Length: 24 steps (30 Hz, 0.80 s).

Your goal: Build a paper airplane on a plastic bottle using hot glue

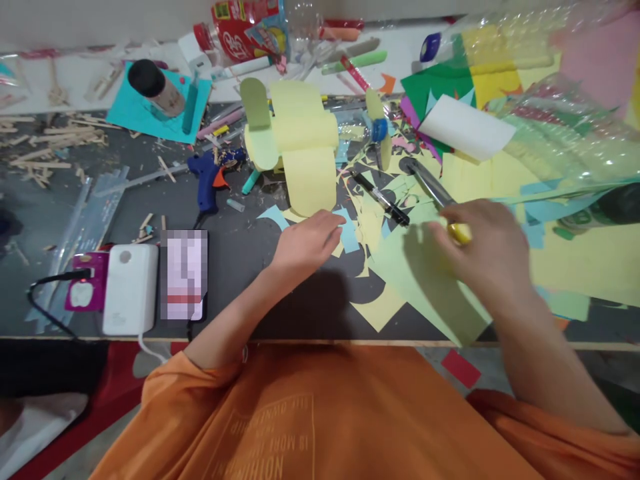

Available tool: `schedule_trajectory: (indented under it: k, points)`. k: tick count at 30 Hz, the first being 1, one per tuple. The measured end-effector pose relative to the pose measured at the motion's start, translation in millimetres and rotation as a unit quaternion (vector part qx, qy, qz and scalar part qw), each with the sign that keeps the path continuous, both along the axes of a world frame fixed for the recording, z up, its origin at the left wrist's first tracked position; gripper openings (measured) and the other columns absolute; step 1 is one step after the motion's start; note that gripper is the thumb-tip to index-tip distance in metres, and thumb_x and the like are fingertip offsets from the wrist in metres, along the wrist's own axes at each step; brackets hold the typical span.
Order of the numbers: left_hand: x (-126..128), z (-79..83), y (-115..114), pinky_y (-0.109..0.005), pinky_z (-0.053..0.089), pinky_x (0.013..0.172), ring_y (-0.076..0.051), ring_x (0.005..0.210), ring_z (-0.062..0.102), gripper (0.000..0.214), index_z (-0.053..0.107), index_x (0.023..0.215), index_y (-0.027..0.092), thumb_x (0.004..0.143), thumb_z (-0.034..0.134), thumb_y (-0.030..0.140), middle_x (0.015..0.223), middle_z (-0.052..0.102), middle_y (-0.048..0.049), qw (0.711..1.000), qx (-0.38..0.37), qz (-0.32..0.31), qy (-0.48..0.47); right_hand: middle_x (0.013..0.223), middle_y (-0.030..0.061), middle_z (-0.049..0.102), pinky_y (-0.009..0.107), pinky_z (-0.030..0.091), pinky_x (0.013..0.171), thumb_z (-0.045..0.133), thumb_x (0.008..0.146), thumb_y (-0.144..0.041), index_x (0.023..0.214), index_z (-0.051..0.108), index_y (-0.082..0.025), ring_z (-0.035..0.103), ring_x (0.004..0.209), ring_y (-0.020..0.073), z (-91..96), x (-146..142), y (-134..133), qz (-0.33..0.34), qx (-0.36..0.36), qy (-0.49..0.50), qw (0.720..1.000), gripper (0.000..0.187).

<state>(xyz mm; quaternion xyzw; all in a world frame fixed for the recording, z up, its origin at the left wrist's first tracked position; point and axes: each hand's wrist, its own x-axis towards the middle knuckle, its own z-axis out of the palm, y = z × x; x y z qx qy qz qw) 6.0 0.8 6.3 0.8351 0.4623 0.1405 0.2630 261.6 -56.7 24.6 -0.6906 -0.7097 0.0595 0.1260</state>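
Observation:
My left hand point(309, 241) rests on the dark table with its fingers stretched toward a small light-blue paper scrap point(349, 235), just below a yellow rolled-paper model point(295, 141). My right hand point(484, 248) is closed round the yellow handle of a pair of scissors point(434, 188), whose metal blades point up and left. It hovers over a pale green paper sheet point(425, 280). A black marker point(381, 197) lies between the two hands.
A blue glue gun point(206, 181) lies left of the model. A white power bank point(130, 288) and a phone point(184, 275) sit near the front edge. Coloured paper sheets point(575, 260), clear plastic bottles point(565, 127), wooden sticks point(55, 143) and a red-labelled bottle point(245, 30) crowd the table.

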Motion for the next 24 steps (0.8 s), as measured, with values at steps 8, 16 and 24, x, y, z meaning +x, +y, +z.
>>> schedule_trajectory:
  k: [8,16,24]
  points:
    - [-8.4,-24.8,9.5,-0.02,0.039,0.058,-0.01,0.056,0.054,0.027,0.068,0.091,0.02,0.092,0.045,0.033,0.069,0.064,-0.0006,0.973,0.013,0.117,-0.199,0.082,0.0153,0.064,0.039,0.043,0.07,0.063,0.085,-0.047,0.082,0.06,-0.014,0.059,0.08,0.0311,-30.6,-78.6,30.0,0.117,-0.072,-0.015,0.99,0.033]
    - [-10.1,-27.2,8.8,-0.02,0.037,0.055,-0.009,0.05,0.051,0.022,0.068,0.09,0.021,0.09,0.052,0.036,0.06,0.056,0.003,0.957,-0.012,0.152,-0.248,0.076,0.0045,0.059,0.032,0.039,0.067,0.053,0.085,-0.021,0.072,0.048,-0.021,0.053,0.073,0.02,-26.3,-58.9,37.7,0.099,-0.14,0.23,0.958,0.013]
    - [-5.8,-23.0,7.4,-0.02,0.037,0.056,-0.008,0.051,0.049,0.025,0.068,0.084,0.021,0.089,0.05,0.037,0.065,0.062,0.0016,0.967,-0.013,0.133,-0.218,0.09,0.0108,0.061,0.04,0.042,0.078,0.068,0.078,-0.036,0.084,0.05,-0.02,0.055,0.088,0.029,-38.5,-70.1,32.8,0.096,-0.085,0.149,0.98,0.025]
